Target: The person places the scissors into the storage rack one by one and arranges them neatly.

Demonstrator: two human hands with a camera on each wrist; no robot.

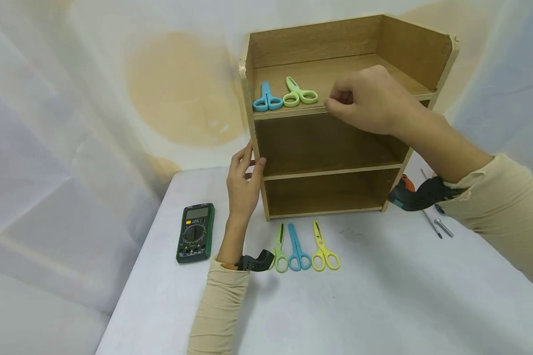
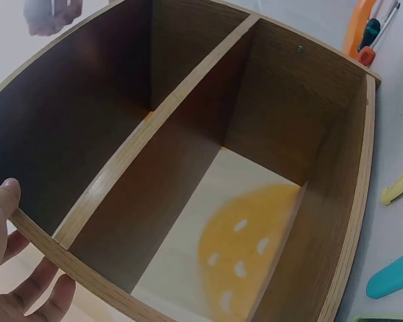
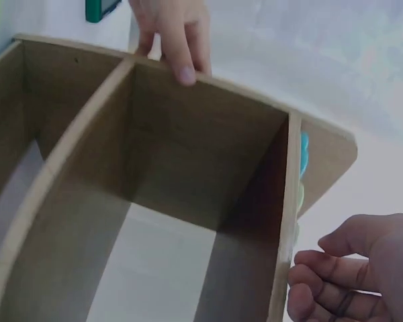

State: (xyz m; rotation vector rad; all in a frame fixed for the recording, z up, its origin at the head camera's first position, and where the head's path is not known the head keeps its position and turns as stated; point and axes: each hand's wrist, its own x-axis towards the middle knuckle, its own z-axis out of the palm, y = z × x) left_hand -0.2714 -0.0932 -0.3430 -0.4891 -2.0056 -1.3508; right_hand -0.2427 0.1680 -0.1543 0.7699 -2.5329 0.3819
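A wooden shelf unit (image 1: 333,173) stands upright on the table. My left hand (image 1: 243,185) grips its left side panel, thumb on the front edge and fingers along the outer face. On the top shelf lie blue scissors (image 1: 265,89) and light green scissors (image 1: 294,88). Just right of these my right hand (image 1: 373,101) hovers at the front edge of the top shelf. Its fingers (image 3: 329,268) are loosely curled, and nothing shows between them. Green scissors (image 1: 280,236), blue scissors (image 1: 295,241) and yellow scissors (image 1: 318,239) lie in a row on the table before the unit.
A green-cased multimeter (image 1: 195,232) lies to the left of the unit. At the right, partly behind my right forearm, are a bolt (image 1: 444,228), a screwdriver (image 1: 433,224) and a red-orange tool (image 1: 407,183). White sheeting hangs behind the table.
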